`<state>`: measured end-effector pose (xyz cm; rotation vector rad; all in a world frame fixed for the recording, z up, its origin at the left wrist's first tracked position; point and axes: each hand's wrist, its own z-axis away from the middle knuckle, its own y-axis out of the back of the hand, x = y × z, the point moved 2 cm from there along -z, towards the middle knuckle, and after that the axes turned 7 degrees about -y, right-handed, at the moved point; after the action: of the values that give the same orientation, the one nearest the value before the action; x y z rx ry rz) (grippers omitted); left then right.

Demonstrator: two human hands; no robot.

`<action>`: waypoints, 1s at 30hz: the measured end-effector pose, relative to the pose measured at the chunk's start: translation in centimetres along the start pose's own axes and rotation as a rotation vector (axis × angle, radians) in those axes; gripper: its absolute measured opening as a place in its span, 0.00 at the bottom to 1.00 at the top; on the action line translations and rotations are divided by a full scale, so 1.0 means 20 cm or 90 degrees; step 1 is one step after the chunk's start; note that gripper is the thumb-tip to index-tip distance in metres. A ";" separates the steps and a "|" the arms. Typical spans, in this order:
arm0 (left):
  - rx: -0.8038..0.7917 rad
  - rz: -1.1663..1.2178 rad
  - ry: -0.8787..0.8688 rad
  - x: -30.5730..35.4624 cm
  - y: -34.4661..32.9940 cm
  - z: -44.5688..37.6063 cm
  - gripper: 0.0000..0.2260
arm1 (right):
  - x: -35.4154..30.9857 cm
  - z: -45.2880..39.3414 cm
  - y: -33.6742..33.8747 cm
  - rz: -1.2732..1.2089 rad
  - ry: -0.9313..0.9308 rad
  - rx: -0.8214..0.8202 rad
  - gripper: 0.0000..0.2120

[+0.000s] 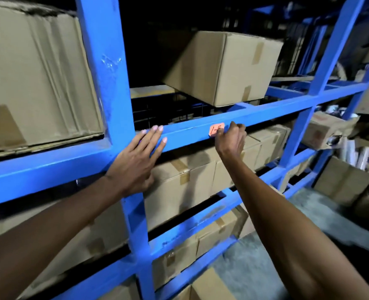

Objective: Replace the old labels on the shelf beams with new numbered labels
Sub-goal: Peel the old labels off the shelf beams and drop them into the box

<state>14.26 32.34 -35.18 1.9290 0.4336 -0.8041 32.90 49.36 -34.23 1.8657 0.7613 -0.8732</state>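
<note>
A small orange paper label (217, 129) with a handwritten number, seemingly "1-5" though the last digit is half hidden, sits on the front face of the blue painted steel shelf beam (187, 133), roughly midway between 2 blue uprights. The person's right hand (231, 139) is curled up against the label's right edge, fingertips bunched as if pinching or picking at its corner; whether the corner is lifted or being pressed flat I cannot tell. The left hand (136, 159) lies flat and open on the same beam beside the blue steel upright (114, 94), fingers spread over the top edge, holding nothing and seemingly steadying the body. Brown taped cardboard boxes (222, 66) fill the shelves above and below.

My read is that this is work on 1 single label: either peeling an old one or seating a new one. If peeling, the next move calls for a nail under the corner and a slow pull along the beam so the paper comes away whole. If seating, a firm rub across the face.
</note>
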 end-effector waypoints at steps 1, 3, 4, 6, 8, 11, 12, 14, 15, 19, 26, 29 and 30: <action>-0.001 0.004 -0.003 0.00 0.00 0.00 0.42 | 0.00 -0.02 -0.01 0.014 0.009 -0.010 0.14; -0.001 0.005 -0.008 -0.01 0.00 0.00 0.42 | -0.01 -0.05 -0.03 0.049 0.031 -0.033 0.14; -0.004 0.007 -0.011 -0.01 0.00 0.00 0.42 | -0.02 -0.05 -0.05 0.069 0.040 -0.039 0.14; -0.010 0.017 -0.010 -0.01 0.00 0.00 0.42 | -0.03 -0.05 -0.08 0.086 0.041 -0.033 0.13; -0.008 0.026 -0.004 -0.01 0.00 -0.01 0.42 | -0.04 -0.05 -0.09 0.071 0.028 -0.010 0.12; -0.010 0.027 -0.009 -0.01 0.01 -0.01 0.41 | -0.03 -0.08 -0.06 0.048 0.002 0.025 0.12; -0.013 0.030 -0.006 -0.01 0.01 0.00 0.41 | -0.03 -0.08 -0.05 0.051 0.004 0.026 0.11; -0.011 0.037 0.004 0.00 0.01 0.00 0.40 | -0.04 -0.10 -0.04 0.063 0.017 0.024 0.08; -0.008 0.041 0.007 0.00 0.01 0.00 0.40 | -0.05 -0.11 -0.03 0.067 0.021 0.021 0.07; -0.007 0.042 0.006 0.00 0.01 -0.01 0.40 | -0.08 -0.12 0.00 0.052 0.009 -0.007 0.09; 0.002 0.027 -0.005 -0.02 0.02 0.00 0.40 | -0.08 -0.05 0.04 -0.083 -0.032 -0.103 0.13; -0.010 0.025 -0.016 0.04 -0.02 0.05 0.38 | -0.05 0.13 0.02 -0.133 0.025 -0.153 0.13; -0.015 0.036 -0.027 0.07 -0.06 0.09 0.38 | -0.04 0.19 0.01 -0.143 0.045 -0.167 0.12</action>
<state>14.01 31.27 -37.46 1.8905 0.3608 -0.7980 31.59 45.65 -34.82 1.6059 1.0914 -0.8056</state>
